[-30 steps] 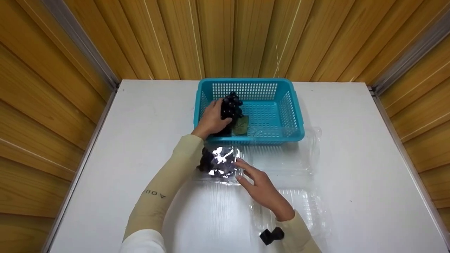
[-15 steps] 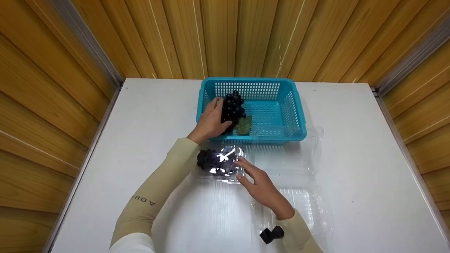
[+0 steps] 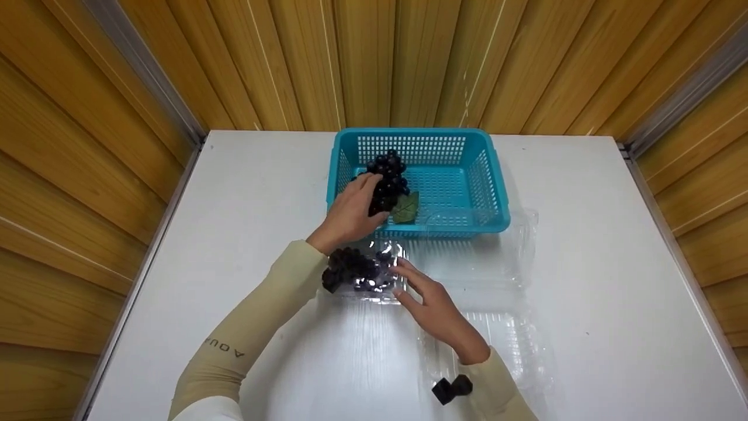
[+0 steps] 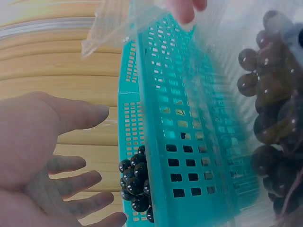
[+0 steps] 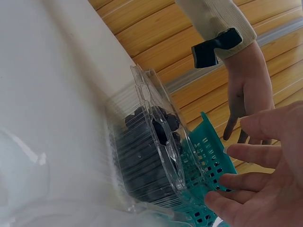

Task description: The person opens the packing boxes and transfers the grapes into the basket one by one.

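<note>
Two dark grape bunches are in view. One bunch (image 3: 387, 175) with a green leaf (image 3: 405, 208) lies in the left part of the blue basket (image 3: 497, 199). My left hand (image 3: 352, 209) is over the basket's near left side, overlapping those grapes in the head view. The left wrist view shows its fingers spread and holding nothing, above the basket rim. The other grapes (image 3: 349, 266) sit in a clear plastic clamshell box (image 3: 365, 297) in front of the basket. My right hand (image 3: 431, 304) is at the box's right side, fingers extended, thumb apart.
A clear plastic lid (image 3: 473, 263) lies right of the grape box, overlapping the basket's front edge in view. Another clear container (image 3: 497, 339) is near my right forearm. The white table (image 3: 596, 263) meets wood-panel walls (image 3: 421, 64) behind and at both sides.
My left hand has drawn slightly back and up toward me from the grapes in the basket, uncovering more of them and of the boxed grapes. My right hand stays in place.
</note>
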{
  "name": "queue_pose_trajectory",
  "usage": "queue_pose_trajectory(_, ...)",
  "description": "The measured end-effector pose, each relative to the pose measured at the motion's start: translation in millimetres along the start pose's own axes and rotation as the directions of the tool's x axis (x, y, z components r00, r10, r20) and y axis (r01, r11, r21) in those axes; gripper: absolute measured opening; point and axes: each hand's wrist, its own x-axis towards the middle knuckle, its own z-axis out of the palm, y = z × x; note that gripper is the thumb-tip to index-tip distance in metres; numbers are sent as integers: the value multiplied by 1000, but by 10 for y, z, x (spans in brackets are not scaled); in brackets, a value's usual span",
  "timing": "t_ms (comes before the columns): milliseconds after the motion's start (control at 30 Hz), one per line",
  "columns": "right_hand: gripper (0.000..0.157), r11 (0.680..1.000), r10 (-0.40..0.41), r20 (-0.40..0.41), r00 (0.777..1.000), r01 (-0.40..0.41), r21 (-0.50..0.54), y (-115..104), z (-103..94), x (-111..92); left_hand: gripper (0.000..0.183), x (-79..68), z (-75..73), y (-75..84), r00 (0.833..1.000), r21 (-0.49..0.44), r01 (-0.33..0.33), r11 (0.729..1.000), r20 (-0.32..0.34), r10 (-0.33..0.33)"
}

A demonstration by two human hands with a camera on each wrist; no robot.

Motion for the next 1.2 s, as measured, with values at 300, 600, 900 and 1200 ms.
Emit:
queue_pose_trajectory(300, 47, 1000, -6, 6, 1000, 6, 25, -16, 4, 7, 63, -141, -13, 65, 999, 8, -46, 999, -21, 46)
queue_pose_trajectory(600, 50, 999, -17, -9, 1000, 17, 42, -14, -11, 8, 57, -284, -21, 84, 997, 26, -83, 996, -9, 83)
queue_pose_trajectory(900, 49, 999, 0, -3, 1000, 0, 44, -9, 18, -4, 55, -499, -26, 109, 995, -5, -98, 995, -1, 98)
queue_pose_trajectory(1200, 50, 999, 3, 3, 1000, -3, 41, -19, 22, 0, 53, -652, 2, 65, 998, -14, -61, 998, 34, 61)
